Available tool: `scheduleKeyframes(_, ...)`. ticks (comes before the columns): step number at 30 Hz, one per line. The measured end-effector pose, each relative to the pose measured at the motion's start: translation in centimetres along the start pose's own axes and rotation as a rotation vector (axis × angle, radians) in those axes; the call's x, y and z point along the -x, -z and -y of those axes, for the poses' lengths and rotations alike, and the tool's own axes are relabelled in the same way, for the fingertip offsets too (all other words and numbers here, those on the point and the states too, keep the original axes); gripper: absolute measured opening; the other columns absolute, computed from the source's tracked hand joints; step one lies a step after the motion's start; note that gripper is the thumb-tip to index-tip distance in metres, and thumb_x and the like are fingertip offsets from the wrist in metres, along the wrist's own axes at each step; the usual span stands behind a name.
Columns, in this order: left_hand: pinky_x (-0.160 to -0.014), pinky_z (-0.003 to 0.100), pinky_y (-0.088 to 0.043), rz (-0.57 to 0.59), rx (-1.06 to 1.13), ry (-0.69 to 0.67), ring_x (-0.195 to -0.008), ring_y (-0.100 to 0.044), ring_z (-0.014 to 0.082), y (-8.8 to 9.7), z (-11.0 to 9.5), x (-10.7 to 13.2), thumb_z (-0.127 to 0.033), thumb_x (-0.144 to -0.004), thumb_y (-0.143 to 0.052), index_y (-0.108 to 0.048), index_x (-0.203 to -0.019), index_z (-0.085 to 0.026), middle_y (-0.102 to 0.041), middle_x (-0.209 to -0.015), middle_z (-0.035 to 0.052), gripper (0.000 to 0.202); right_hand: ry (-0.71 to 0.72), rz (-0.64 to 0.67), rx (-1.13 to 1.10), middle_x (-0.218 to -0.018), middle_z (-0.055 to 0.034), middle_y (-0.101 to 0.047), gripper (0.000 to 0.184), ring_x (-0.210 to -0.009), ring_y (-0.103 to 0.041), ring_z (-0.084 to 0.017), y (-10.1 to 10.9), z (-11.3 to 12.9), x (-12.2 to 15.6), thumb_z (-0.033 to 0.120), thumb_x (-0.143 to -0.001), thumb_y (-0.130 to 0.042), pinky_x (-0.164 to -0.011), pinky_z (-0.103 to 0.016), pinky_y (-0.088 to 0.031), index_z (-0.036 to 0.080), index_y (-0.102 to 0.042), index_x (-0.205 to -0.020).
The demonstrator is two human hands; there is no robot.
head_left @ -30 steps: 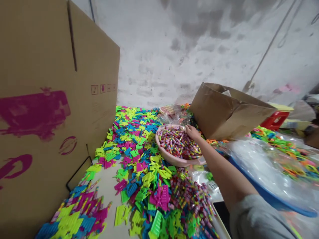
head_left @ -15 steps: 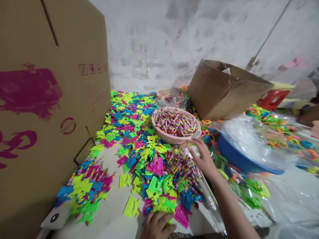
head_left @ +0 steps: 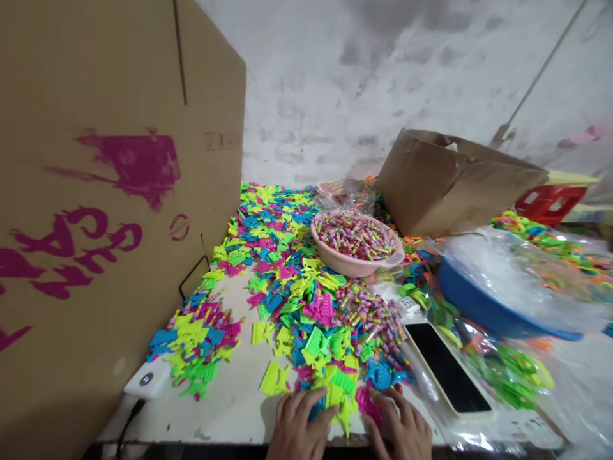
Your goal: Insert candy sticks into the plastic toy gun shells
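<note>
Pink plastic piece (head_left: 367, 405) against right grip (head_left: 401, 424)

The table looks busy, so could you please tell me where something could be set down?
The table is bare between the small left pile and the left hand, down to the front edge. It is crowded around the pink basin and the blue basin.

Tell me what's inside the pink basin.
The pink basin holds a heap of small multicoloured pieces. The heap hides the basin's bottom, so whatever lies beneath the top layer can't be seen.
</note>
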State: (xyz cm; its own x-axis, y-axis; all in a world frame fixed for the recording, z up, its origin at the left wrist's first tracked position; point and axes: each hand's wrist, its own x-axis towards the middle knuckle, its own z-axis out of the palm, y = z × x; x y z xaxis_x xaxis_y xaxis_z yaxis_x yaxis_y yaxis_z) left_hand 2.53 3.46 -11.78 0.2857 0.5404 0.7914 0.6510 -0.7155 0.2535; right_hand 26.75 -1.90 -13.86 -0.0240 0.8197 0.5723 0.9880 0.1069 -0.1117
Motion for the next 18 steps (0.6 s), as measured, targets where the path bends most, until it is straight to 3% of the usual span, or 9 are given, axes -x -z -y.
scheduleKeyframes(7,-0.094,0.038,-0.044,0.171,-0.014,0.132,-0.107,-0.059,0.0231,4.0,-0.1,0.5,-0.026,-0.094,-0.052,-0.066,-0.121,-0.031,-0.069,-0.119,0.0047,0.031,-0.126,-0.021,-0.123,-0.113,-0.0129,-0.064,0.035,-0.099,-0.063,-0.037,2.1,2.9,-2.4,0.050,-0.090,-0.055,-0.078,-0.056,-0.052,0.030,-0.065,-0.117)
scheduleKeyframes(9,-0.094,0.039,-0.045,0.213,-0.014,0.162,-0.111,-0.058,0.0240,4.8,0.5,0.4,-0.024,-0.093,-0.053,-0.064,-0.125,-0.030,-0.066,-0.123,0.0063,0.034,-0.093,-0.021,-0.235,-0.114,-0.0129,-0.062,0.032,-0.102,-0.063,-0.033,3.8,3.7,-4.0,0.045,-0.093,-0.053,-0.082,-0.053,-0.053,0.028,-0.064,-0.117)
scheduleKeyframes(11,-0.094,0.041,-0.046,0.217,-0.031,0.221,-0.114,-0.057,0.0255,5.4,2.0,-0.7,-0.024,-0.093,-0.052,-0.063,-0.125,-0.028,-0.065,-0.124,0.0082,0.034,0.014,0.004,-0.362,-0.114,-0.0124,-0.061,0.027,-0.105,-0.064,-0.029,6.8,5.3,-6.7,0.039,-0.097,-0.050,-0.085,-0.046,-0.055,0.027,-0.062,-0.117)
scheduleKeyframes(14,-0.097,0.045,-0.045,0.224,-0.098,0.350,-0.114,-0.057,0.0282,6.1,5.8,-5.6,-0.024,-0.092,-0.050,-0.066,-0.120,-0.025,-0.065,-0.120,0.0103,0.033,0.346,0.075,-0.434,-0.108,-0.0096,-0.066,0.023,-0.100,-0.065,-0.024,13.3,9.2,-11.9,0.034,-0.098,-0.050,-0.080,-0.037,-0.057,0.027,-0.062,-0.116)
scheduleKeyframes(16,-0.105,0.045,-0.040,0.338,-0.187,0.456,-0.121,-0.053,0.0285,6.0,8.6,-10.8,-0.023,-0.091,-0.051,-0.065,-0.123,-0.026,-0.063,-0.126,0.0098,0.035,0.594,0.076,-0.415,-0.102,-0.0070,-0.070,0.023,-0.092,-0.065,-0.021,17.4,11.9,-14.6,0.037,-0.100,-0.047,-0.078,-0.035,-0.056,0.025,-0.063,-0.113)
scheduleKeyframes(18,-0.108,0.046,-0.037,0.388,-0.222,0.475,-0.128,-0.048,0.0298,5.1,11.3,-16.4,-0.023,-0.093,-0.049,-0.063,-0.125,-0.027,-0.059,-0.134,0.0084,0.036,0.753,0.106,-0.394,-0.094,0.0004,-0.072,0.017,-0.089,-0.063,-0.018,20.2,13.6,-15.8,0.031,-0.100,-0.051,-0.081,-0.034,-0.055,0.032,-0.064,-0.111)
